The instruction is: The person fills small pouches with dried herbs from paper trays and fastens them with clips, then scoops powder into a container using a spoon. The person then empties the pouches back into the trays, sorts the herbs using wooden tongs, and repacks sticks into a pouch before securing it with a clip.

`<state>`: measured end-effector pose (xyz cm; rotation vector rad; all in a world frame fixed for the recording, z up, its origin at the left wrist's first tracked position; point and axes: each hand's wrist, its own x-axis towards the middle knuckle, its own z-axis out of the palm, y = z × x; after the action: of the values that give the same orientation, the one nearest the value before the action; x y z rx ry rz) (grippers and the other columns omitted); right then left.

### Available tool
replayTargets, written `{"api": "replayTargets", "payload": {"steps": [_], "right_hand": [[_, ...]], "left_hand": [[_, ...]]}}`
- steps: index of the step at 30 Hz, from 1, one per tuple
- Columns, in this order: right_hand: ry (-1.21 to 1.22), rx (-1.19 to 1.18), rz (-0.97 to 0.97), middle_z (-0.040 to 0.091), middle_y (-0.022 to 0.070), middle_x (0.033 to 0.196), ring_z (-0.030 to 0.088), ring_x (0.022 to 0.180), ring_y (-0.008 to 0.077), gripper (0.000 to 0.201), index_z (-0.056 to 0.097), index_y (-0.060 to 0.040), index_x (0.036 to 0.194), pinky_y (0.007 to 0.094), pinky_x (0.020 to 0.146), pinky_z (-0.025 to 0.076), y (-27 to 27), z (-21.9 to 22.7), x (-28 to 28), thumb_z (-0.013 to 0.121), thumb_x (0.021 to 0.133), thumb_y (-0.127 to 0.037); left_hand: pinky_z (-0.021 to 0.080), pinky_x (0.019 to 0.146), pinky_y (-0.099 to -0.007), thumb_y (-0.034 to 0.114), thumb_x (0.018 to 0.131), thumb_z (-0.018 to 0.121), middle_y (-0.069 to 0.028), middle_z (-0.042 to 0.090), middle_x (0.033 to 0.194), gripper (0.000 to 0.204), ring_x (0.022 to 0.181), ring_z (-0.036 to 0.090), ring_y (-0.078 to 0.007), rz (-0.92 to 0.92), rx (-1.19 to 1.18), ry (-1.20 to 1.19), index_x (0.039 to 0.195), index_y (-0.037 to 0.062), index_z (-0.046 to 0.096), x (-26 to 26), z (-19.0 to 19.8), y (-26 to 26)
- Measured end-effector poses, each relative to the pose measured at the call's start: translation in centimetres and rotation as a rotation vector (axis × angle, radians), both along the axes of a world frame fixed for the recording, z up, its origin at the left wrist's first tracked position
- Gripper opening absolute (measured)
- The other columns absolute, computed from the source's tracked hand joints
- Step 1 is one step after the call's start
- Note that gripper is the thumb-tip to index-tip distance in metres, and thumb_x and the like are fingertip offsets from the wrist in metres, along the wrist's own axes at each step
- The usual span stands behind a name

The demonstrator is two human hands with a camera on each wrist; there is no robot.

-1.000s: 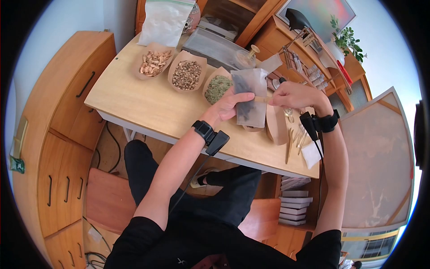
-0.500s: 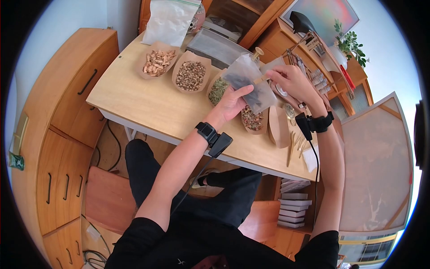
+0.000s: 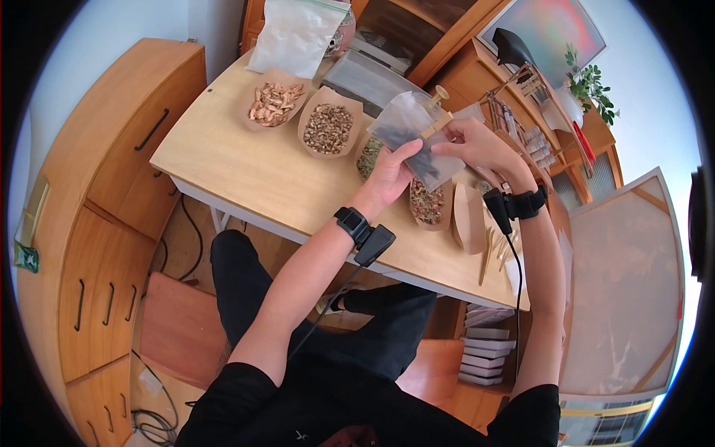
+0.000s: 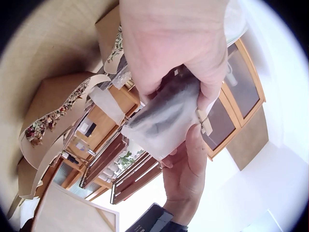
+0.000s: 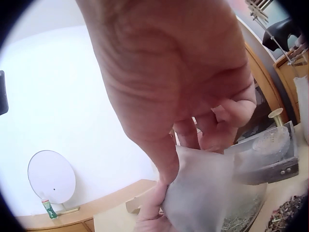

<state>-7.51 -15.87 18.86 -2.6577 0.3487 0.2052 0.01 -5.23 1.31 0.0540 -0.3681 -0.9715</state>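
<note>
A translucent sachet (image 3: 406,113) with dark contents is held up over the table. My left hand (image 3: 387,177) grips it from below and the near side, thumb across its front. At the sachet's right edge my right hand (image 3: 482,145) pinches it, the thumb in front and fingers behind; the left wrist view shows this hand (image 4: 182,169) below the sachet (image 4: 164,113). A small tan tag (image 3: 437,125) sits between the hands at the sachet's edge. Under the sachet, paper trays hold green dried herb (image 3: 370,158) and mixed dried petals (image 3: 427,203).
Further left on the table are paper trays of pale dried slices (image 3: 273,104) and brown pieces (image 3: 328,128). Behind them stand a white zip bag (image 3: 298,37) and a grey box (image 3: 365,78). Another paper tray (image 3: 468,223) and slim tools (image 3: 488,257) lie at right.
The sachet has tilted and risen a little away from the tray of petals, which now shows. My right hand has gone from the tan tag to pinching the sachet's right edge.
</note>
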Motion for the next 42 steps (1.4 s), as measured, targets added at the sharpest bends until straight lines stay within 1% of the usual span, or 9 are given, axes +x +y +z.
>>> {"api": "replayTargets", "payload": {"steps": [11, 13, 20, 22, 26, 31, 36, 40, 42], "right_hand": [[0.094, -0.098, 0.028, 0.061, 0.0114, 0.08, 0.055, 0.075, 0.0185, 0.03, 0.061, 0.0027, 0.096, 0.0342, 0.068, 0.044, -0.5, 0.0, -1.0, 0.069, 0.087, -0.024], [-0.027, -0.085, 0.057, 0.058, 0.0115, 0.076, 0.053, 0.071, 0.0199, 0.03, 0.059, 0.0034, 0.095, 0.0354, 0.067, 0.043, -0.6, -0.3, -1.4, 0.069, 0.087, -0.024], [-0.012, -0.195, 0.067, 0.062, 0.0115, 0.08, 0.056, 0.071, 0.0227, 0.033, 0.062, 0.0016, 0.102, 0.0353, 0.067, 0.045, -0.5, -0.4, -1.1, 0.071, 0.086, -0.026], [-0.158, -0.224, 0.029, 0.063, 0.0045, 0.083, 0.053, 0.069, 0.0121, 0.026, 0.065, -0.0001, 0.102, 0.0286, 0.064, 0.045, 0.4, -0.1, -0.8, 0.07, 0.087, -0.021], [-0.234, -0.134, -0.024, 0.069, 0.0075, 0.085, 0.059, 0.067, 0.0157, 0.032, 0.067, -0.0013, 0.102, 0.0312, 0.064, 0.049, 0.8, 0.8, 1.0, 0.072, 0.085, -0.028], [-0.318, -0.128, 0.034, 0.065, 0.0017, 0.073, 0.055, 0.066, 0.0066, 0.02, 0.069, 0.0001, 0.094, 0.0254, 0.063, 0.047, 0.1, 1.1, 4.2, 0.068, 0.088, -0.019], [-0.422, -0.21, -0.002, 0.069, 0.0034, 0.078, 0.06, 0.069, 0.0074, 0.021, 0.07, 0.0002, 0.096, 0.0248, 0.062, 0.048, -2.3, 2.3, 9.3, 0.068, 0.088, -0.019], [-0.464, -0.327, 0.02, 0.07, 0.0074, 0.079, 0.064, 0.074, 0.014, 0.023, 0.07, -0.0011, 0.095, 0.029, 0.07, 0.051, -5.0, 1.7, 14.3, 0.069, 0.087, -0.022], [-0.452, -0.444, -0.063, 0.071, 0.0112, 0.083, 0.068, 0.083, 0.0275, 0.023, 0.073, -0.0078, 0.092, 0.0382, 0.077, 0.053, -6.6, 0.6, 17.0, 0.07, 0.083, -0.029]], "left_hand": [[0.051, 0.096, -0.0361, 0.015, 0.088, 0.07, -0.0046, 0.059, 0.121, 0.044, 0.108, 0.06, -0.0165, 0.026, 0.035, -0.008, 0.127, 0.0075, 0.05, -0.1, 0.2, -0.1], [0.051, 0.096, -0.0361, 0.015, 0.088, 0.07, -0.0048, 0.06, 0.121, 0.044, 0.108, 0.06, -0.0165, 0.029, 0.036, -0.025, 0.127, 0.0073, 0.05, -0.2, 0.3, -0.1], [0.05, 0.096, -0.0361, 0.013, 0.088, 0.07, -0.0049, 0.06, 0.119, 0.042, 0.108, 0.06, -0.0171, 0.055, 0.053, 0.01, 0.125, 0.0065, 0.052, -0.1, 0.1, -0.4], [0.05, 0.096, -0.0356, 0.011, 0.088, 0.07, -0.0049, 0.06, 0.118, 0.041, 0.108, 0.06, -0.0173, 0.061, 0.049, 0.048, 0.124, 0.0062, 0.052, 0.0, 0.2, -0.3], [0.05, 0.096, -0.0364, 0.011, 0.089, 0.069, -0.0047, 0.059, 0.12, 0.042, 0.108, 0.06, -0.0178, 0.065, 0.039, 0.053, 0.126, 0.0066, 0.051, -0.1, 0.3, -0.3], [0.051, 0.096, -0.0371, 0.013, 0.09, 0.069, -0.0048, 0.059, 0.122, 0.045, 0.11, 0.059, -0.0179, 0.105, -0.022, 0.056, 0.129, 0.0073, 0.048, -0.1, 0.4, -0.4], [0.038, 0.112, -0.0459, 0.014, 0.094, 0.062, -0.0118, 0.048, 0.139, 0.058, 0.134, 0.042, -0.0242, 0.069, 0.026, 0.108, 0.144, 0.008, 0.033, -0.3, -1.2, -1.4], [0.036, 0.114, -0.0461, 0.014, 0.094, 0.061, -0.0147, 0.041, 0.146, 0.06, 0.138, 0.038, -0.0269, 0.047, -0.02, 0.127, 0.146, 0.0074, 0.032, -0.3, -1.4, -1.4], [0.036, 0.113, -0.0459, 0.014, 0.094, 0.061, -0.0149, 0.042, 0.145, 0.058, 0.138, 0.039, -0.0269, 0.059, -0.008, 0.127, 0.145, 0.0064, 0.033, -0.2, -1.0, -1.2]]}}
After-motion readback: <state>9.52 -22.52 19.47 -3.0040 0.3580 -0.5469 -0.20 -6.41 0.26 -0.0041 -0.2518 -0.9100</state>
